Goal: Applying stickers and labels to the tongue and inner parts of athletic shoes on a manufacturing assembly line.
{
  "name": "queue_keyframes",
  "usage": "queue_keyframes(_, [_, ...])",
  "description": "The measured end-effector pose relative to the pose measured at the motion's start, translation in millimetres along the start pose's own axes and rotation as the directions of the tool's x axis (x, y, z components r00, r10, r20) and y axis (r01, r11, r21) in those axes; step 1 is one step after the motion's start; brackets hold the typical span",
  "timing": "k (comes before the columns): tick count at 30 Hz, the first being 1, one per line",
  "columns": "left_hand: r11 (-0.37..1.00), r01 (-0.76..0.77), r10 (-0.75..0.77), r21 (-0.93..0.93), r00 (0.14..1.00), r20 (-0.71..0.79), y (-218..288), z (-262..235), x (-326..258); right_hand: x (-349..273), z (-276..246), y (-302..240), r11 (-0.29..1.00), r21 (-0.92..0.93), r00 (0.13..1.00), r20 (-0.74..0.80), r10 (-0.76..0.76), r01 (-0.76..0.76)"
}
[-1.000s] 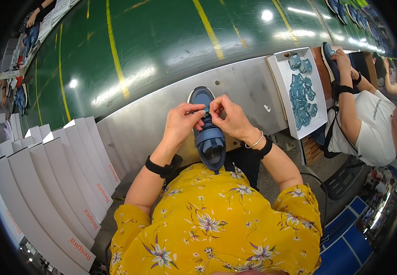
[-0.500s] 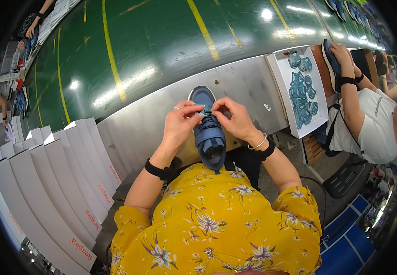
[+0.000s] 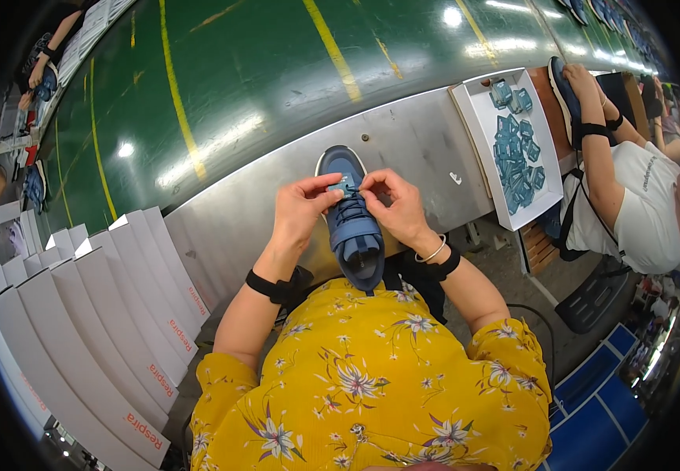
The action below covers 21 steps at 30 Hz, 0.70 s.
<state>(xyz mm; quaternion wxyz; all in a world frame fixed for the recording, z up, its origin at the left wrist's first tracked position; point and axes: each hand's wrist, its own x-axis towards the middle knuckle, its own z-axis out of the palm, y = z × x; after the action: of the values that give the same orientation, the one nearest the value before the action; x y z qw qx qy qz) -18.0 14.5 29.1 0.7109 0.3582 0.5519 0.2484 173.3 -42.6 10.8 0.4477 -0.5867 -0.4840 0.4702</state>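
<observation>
A dark blue shoe lies on the metal bench in front of me, toe pointing away and heel toward my body. Over its lower laces sits a small teal hang tag. My left hand pinches the tag's left side between thumb and fingers. From the right, my right hand is closed in a pinch at the tag's edge, by the laces; whatever lies between those fingertips is too small to make out.
A white box with many teal tags stands at the right of the metal bench. White shoe boxes are stacked at left. Beyond runs a green belt. A co-worker handles another shoe at right.
The teal tag now shows flatter and more fully over the shoe's laces. My left fingers have shifted slightly up and left; my right hand keeps its pinch.
</observation>
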Motion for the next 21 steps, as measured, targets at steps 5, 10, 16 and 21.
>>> queue_keyframes(5, [0.995, 0.069, -0.069, 0.066, 0.998, -0.002, 10.3, -2.9, 2.5, -0.7, 2.3, -0.8, 1.000, 0.024, 1.000, -0.019, 0.010, -0.010])
queue_keyframes(10, [0.970, 0.055, -0.075, 0.236, 0.994, 0.076, 22.3, -6.3, 8.8, 0.6, 3.7, -3.6, 1.000, 0.017, 1.000, -0.011, 0.024, -0.024])
queue_keyframes(16, [0.913, -0.169, 0.116, 0.371, 0.980, 0.160, 15.0, -6.3, 12.4, 0.9, 0.9, -1.2, 1.000, 0.024, 1.000, -0.024, 0.017, -0.017])
queue_keyframes(21, [0.930, -0.160, 0.129, 0.330, 0.985, 0.115, 17.4, -3.7, 2.5, 3.8, -4.1, -18.9, 0.997, -0.062, 0.998, 0.031, -0.046, 0.048])
